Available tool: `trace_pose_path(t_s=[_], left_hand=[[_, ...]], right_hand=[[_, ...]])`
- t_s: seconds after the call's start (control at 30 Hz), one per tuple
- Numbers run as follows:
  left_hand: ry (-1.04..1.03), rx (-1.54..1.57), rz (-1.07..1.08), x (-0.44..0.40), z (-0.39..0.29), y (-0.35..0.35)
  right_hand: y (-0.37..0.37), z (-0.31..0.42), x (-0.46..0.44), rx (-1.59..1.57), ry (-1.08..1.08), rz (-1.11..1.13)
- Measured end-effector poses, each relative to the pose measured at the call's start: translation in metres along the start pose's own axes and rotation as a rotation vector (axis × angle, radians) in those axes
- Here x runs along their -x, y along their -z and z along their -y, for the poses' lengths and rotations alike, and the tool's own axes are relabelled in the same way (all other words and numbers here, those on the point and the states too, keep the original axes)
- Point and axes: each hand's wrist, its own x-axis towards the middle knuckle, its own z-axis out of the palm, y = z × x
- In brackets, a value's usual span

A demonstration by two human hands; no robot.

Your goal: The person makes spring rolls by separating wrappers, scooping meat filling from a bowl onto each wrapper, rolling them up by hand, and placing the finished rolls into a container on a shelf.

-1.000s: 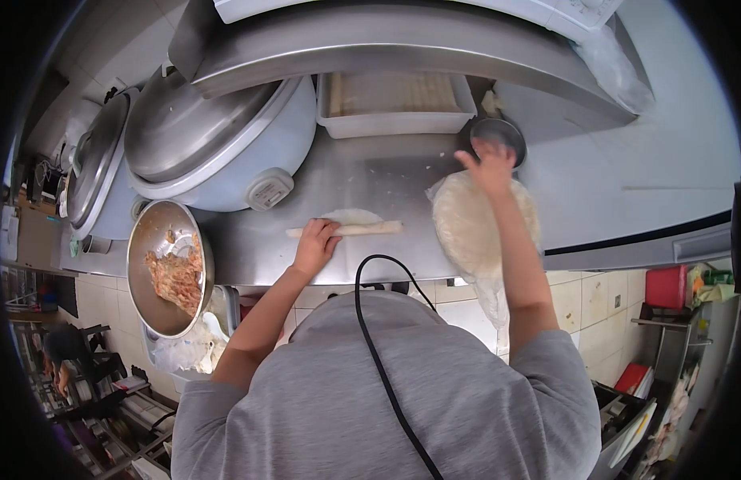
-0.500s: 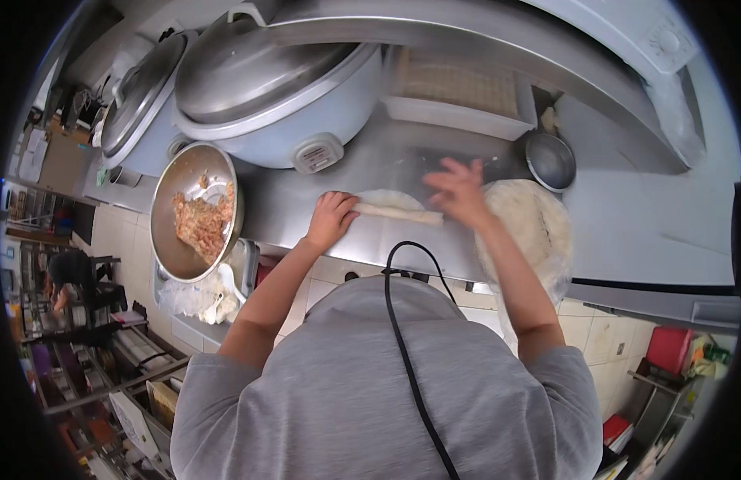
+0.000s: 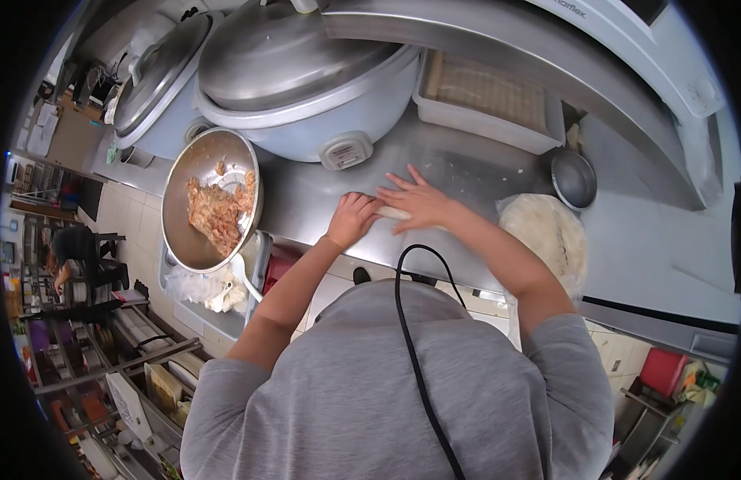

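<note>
A pale, thin spring roll [image 3: 393,213] lies on the steel counter in front of me, mostly covered by my hands. My left hand [image 3: 353,219] has its fingers closed over the roll's left end. Flat across the rest of it rests my right hand [image 3: 421,203], fingers spread. To the right is a stack of round white wrappers [image 3: 538,228], partly in clear plastic. A large metal bowl [image 3: 170,210] with minced meat filling [image 3: 214,214] stands at the left.
Behind the bowl sit two large lidded cookers, the nearer one [image 3: 306,132] pale blue. A white tray [image 3: 482,124] holding rows of pale rolls stands at the back. A small metal bowl [image 3: 574,180] is beside the wrappers. A steel shelf edge [image 3: 498,52] overhangs the counter.
My right hand has come down and left, from above the counter onto the roll. The flat wrapper part behind the roll no longer shows. The whole view has shifted slightly.
</note>
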Motion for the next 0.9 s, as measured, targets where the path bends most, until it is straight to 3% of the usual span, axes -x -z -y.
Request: trace_pose_path(t_s=[0.2,0.27,0.43,0.53,0.7,0.83,0.9], left_hand=[[0.01,0.022,-0.005,0.002,0.004,-0.002],[0.007,0.019,-0.016,0.002,0.004,-0.001],[-0.029,0.008,-0.036,0.003,0.004,-0.001],[-0.029,0.009,-0.027,0.005,0.005,-0.004],[-0.047,0.026,-0.047,0.004,0.004,-0.003],[-0.101,0.032,-0.026,0.006,-0.013,-0.003],[-0.183,0.084,0.139,0.011,-0.033,-0.003]], right_hand=[[0.011,-0.017,0.066,0.063,-0.008,0.111],[0.017,-0.02,0.084,-0.002,-0.105,0.18],[-0.01,0.005,-0.022,-0.026,-0.038,-0.014],[0.001,0.006,-0.011,-0.021,0.005,0.014],[0.014,-0.009,0.107,0.006,-0.088,0.071],[0.016,0.012,0.141,0.053,-0.249,0.047],[-0.008,0.033,0.124,0.138,-0.382,-0.261]])
